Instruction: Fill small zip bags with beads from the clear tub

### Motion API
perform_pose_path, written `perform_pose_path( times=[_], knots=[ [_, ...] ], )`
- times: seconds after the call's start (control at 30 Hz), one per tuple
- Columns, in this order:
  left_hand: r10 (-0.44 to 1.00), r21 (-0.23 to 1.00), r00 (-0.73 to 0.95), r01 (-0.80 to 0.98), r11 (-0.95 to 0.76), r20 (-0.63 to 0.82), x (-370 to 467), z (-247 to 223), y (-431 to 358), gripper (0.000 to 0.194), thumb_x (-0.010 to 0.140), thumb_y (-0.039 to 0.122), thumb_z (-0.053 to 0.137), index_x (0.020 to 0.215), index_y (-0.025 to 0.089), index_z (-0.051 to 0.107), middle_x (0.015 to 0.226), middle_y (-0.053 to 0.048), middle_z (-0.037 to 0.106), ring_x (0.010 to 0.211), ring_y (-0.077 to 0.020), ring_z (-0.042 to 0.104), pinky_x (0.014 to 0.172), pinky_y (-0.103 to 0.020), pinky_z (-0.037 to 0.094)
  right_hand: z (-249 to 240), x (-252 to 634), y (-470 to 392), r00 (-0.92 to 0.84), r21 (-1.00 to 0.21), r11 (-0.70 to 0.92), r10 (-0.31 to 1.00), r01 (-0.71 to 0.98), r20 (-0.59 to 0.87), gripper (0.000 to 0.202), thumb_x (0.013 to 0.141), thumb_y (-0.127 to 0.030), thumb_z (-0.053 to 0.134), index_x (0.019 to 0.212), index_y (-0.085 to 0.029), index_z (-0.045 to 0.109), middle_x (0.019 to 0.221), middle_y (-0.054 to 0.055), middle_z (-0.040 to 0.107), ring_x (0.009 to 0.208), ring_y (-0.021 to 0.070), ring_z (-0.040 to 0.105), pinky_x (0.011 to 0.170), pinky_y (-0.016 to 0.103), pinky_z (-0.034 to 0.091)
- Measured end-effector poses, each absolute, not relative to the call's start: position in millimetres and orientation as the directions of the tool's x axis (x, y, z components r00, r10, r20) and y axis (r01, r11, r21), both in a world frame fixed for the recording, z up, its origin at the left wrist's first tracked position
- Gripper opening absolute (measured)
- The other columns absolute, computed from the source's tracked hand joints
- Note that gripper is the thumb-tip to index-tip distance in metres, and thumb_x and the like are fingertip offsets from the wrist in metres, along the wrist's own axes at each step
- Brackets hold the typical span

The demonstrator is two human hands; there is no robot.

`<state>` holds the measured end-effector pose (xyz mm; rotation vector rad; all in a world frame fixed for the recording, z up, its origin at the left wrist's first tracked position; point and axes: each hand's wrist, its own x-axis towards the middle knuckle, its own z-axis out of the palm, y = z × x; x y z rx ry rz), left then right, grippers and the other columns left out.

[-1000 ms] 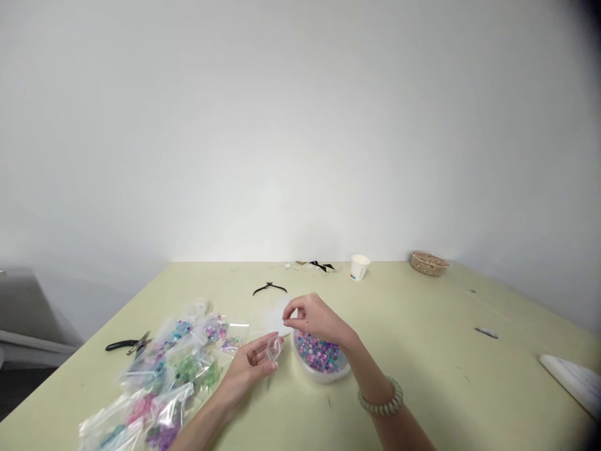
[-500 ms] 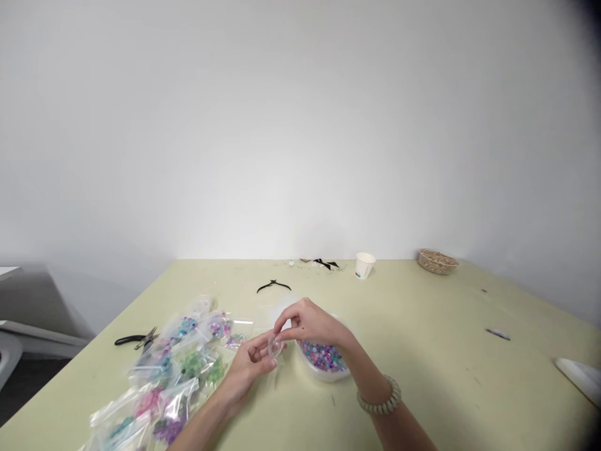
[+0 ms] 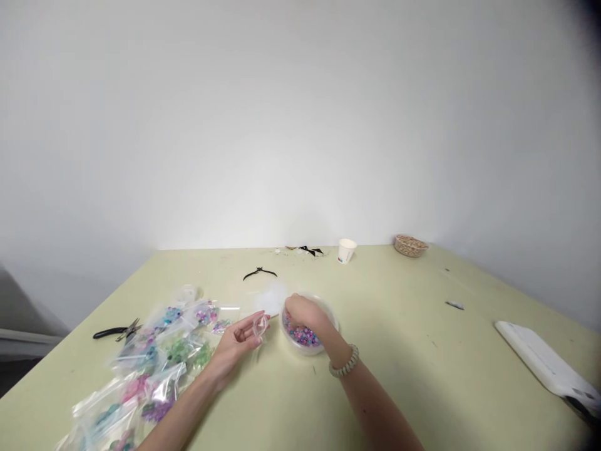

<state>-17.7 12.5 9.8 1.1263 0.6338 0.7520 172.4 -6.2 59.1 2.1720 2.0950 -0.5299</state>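
Note:
My left hand (image 3: 238, 341) holds a small clear plastic bag (image 3: 260, 326) between thumb and fingers, its mouth spread apart. Just to the right stands a round clear plastic tub (image 3: 304, 352) of purple, pink and blue beads (image 3: 307, 337). My right hand (image 3: 304, 311) reaches down into this tub, fingers curled together among the beads. Its fingertips are hidden, so I cannot see what is between them. A beaded bracelet (image 3: 345, 363) circles the right wrist. Left of my left hand lie several zip bags of coloured beads (image 3: 178, 351).
Black-handled pliers (image 3: 117, 332) lie at the left, another black-handled pair (image 3: 260, 273) farther back. Along the wall are black scraps (image 3: 310, 251), a paper cup (image 3: 347, 250) and a tub of brownish bits (image 3: 410, 246). A small dark-and-white item (image 3: 454, 305) and a white device (image 3: 539, 357) lie right.
My right hand has left the small bag and moved right and down into the bead tub. My left hand keeps the bag. The whole view has turned slightly right.

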Motion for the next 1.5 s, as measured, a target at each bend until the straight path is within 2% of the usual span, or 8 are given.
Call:
perform_pose_path(
  times=[0.3, 0.5, 0.6, 0.83, 1.0, 1.17, 1.33, 1.5],
  knots=[
    [0.815, 0.953, 0.575, -0.202, 0.226, -0.072, -16.5, 7.2, 14.8, 0.064, 0.048, 0.027, 0.086, 0.108, 0.016, 0.067, 0.118, -0.015, 0.064, 0.115, -0.0318, 0.055, 0.105, -0.045, 0.034, 75.8, 185.3, -13.3, -0.068, -0.241, 0.009, 0.969, 0.971, -0.238, 0.017, 0.064, -0.001, 0.061, 0.075, -0.009, 0.071, 0.072, 0.011, 0.070, 0.064, 0.0173, 0.064, 0.057, 0.020, 0.045],
    [0.788, 0.961, 0.615, -0.194, 0.195, -0.036, -15.6, 5.9, 13.0, 0.065, 0.049, 0.029, 0.086, 0.110, 0.017, 0.067, 0.116, -0.014, 0.066, 0.113, -0.0309, 0.056, 0.099, -0.042, 0.038, 90.2, 180.9, -20.1, -0.299, -0.610, 0.328, 0.942, 0.721, 0.152, 0.012, 0.078, -0.016, 0.059, 0.084, -0.012, 0.069, 0.073, 0.003, 0.067, 0.061, 0.0110, 0.061, 0.062, 0.018, 0.044],
    [0.743, 0.970, 0.669, -0.192, 0.150, 0.017, -15.2, 9.4, 10.8, 0.067, 0.052, 0.033, 0.084, 0.114, 0.017, 0.065, 0.113, -0.013, 0.067, 0.112, -0.0313, 0.056, 0.097, -0.041, 0.040, 87.0, 168.6, -17.9, -0.390, -0.676, 0.404, 0.902, 0.616, 0.184, 0.010, 0.077, -0.019, 0.064, 0.080, -0.012, 0.070, 0.073, 0.004, 0.067, 0.059, 0.0106, 0.059, 0.058, 0.018, 0.042],
    [0.770, 0.967, 0.638, -0.194, 0.165, -0.003, -17.8, 9.5, 12.9, 0.064, 0.052, 0.032, 0.085, 0.112, 0.019, 0.066, 0.118, -0.012, 0.065, 0.115, -0.0305, 0.054, 0.099, -0.040, 0.038, 88.3, 173.1, -17.0, -0.306, -0.625, 0.311, 0.945, 0.716, 0.118, 0.013, 0.076, -0.023, 0.066, 0.083, -0.012, 0.071, 0.070, 0.003, 0.067, 0.063, 0.0114, 0.059, 0.060, 0.018, 0.042],
    [0.803, 0.961, 0.593, -0.188, 0.204, -0.054, -17.8, 9.8, 13.8, 0.060, 0.051, 0.028, 0.085, 0.108, 0.020, 0.068, 0.120, -0.013, 0.063, 0.114, -0.0305, 0.056, 0.102, -0.043, 0.037, 81.4, 190.5, -19.1, -0.019, -0.371, -0.076, 0.969, 0.926, -0.247, 0.012, 0.067, -0.006, 0.066, 0.077, -0.008, 0.070, 0.073, 0.010, 0.068, 0.067, 0.0167, 0.064, 0.058, 0.020, 0.044],
    [0.798, 0.961, 0.600, -0.182, 0.209, -0.060, -16.6, 8.6, 14.1, 0.060, 0.051, 0.026, 0.085, 0.108, 0.019, 0.068, 0.119, -0.013, 0.064, 0.116, -0.0306, 0.054, 0.104, -0.043, 0.036, 66.1, 184.3, -12.6, 0.004, -0.326, -0.178, 0.882, 0.929, -0.471, 0.008, 0.062, -0.003, 0.070, 0.069, -0.007, 0.069, 0.061, 0.008, 0.066, 0.051, 0.0148, 0.061, 0.045, 0.018, 0.042],
    [0.808, 0.963, 0.587, -0.181, 0.197, -0.055, -17.4, 6.9, 15.7, 0.061, 0.051, 0.026, 0.085, 0.108, 0.017, 0.067, 0.120, -0.015, 0.063, 0.117, -0.0317, 0.053, 0.104, -0.045, 0.035, 61.5, 180.2, -9.2, 0.010, -0.299, -0.168, 0.884, 0.939, -0.467, 0.008, 0.061, -0.002, 0.070, 0.068, -0.006, 0.069, 0.062, 0.009, 0.067, 0.051, 0.0160, 0.061, 0.047, 0.020, 0.043],
    [0.802, 0.962, 0.594, -0.182, 0.205, -0.059, -16.1, 7.7, 14.4, 0.063, 0.050, 0.025, 0.085, 0.109, 0.016, 0.066, 0.119, -0.014, 0.063, 0.115, -0.0311, 0.055, 0.103, -0.044, 0.037, 78.8, 185.3, -18.2, -0.025, -0.331, -0.054, 0.973, 0.942, -0.229, 0.015, 0.068, -0.003, 0.063, 0.080, -0.009, 0.070, 0.079, 0.011, 0.070, 0.073, 0.0181, 0.064, 0.064, 0.022, 0.044]
  ],
)
